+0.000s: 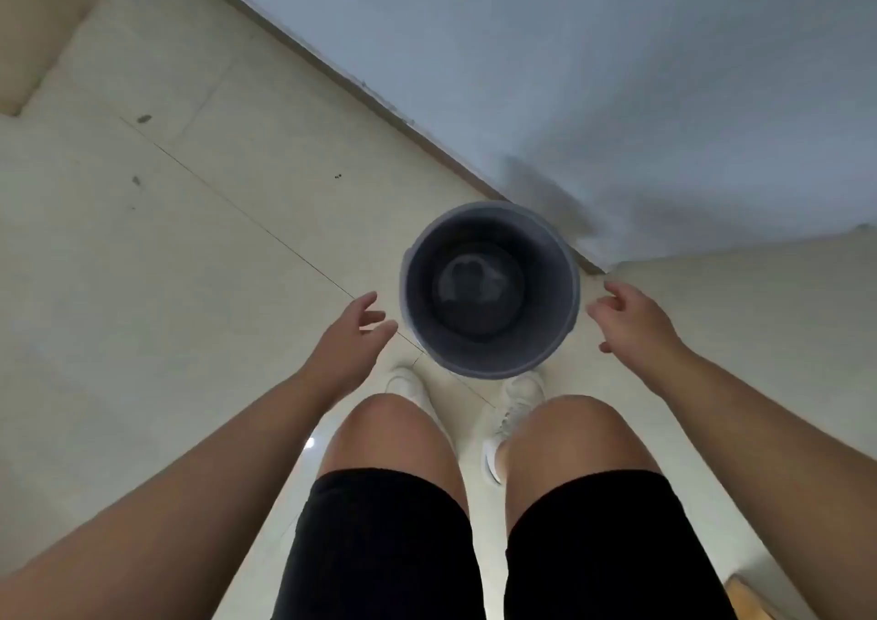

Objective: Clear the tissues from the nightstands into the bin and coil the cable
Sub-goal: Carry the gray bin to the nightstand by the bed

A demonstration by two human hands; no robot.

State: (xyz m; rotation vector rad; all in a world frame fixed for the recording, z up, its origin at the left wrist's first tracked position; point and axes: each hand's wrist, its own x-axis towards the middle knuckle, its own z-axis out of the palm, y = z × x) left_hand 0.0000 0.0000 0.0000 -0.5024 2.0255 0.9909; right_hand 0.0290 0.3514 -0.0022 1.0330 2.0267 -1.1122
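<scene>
- Grey round bin (491, 358) stands upright on the pale tiled floor (190, 239), close against the base of the blue-grey wall (617, 73).
- Bin interior: dark; contents cannot be made out.
- Left hand (353, 334): just left of the bin rim, fingers spread, grasping nothing, not touching the bin.
- Right hand (633, 318): just right of the rim, fingers loosely extended, empty, apart from the bin.
- White shoes (519, 394) sit just behind the bin, toes near its wall.
</scene>
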